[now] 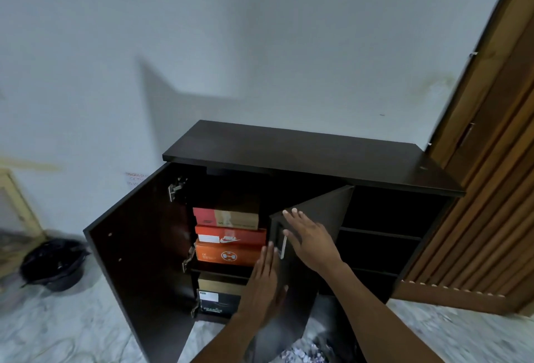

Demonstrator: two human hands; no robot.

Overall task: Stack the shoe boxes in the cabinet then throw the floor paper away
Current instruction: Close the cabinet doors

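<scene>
Left hand [264, 279] and right hand [309, 238] press flat, fingers straight, gripping nothing, on the cabinet door [326, 209], likely to close in the shoe boxes [231, 235].

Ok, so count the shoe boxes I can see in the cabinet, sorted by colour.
Red and tan box: 1
Red box: 1
Orange box: 1
Tan box: 1
Black box: 1
Total visible: 5

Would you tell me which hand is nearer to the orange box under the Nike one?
Left. The left hand lies flat at the edge of the door, fingertips just right of the orange box; the right hand presses the door farther right, past the handle.
</scene>
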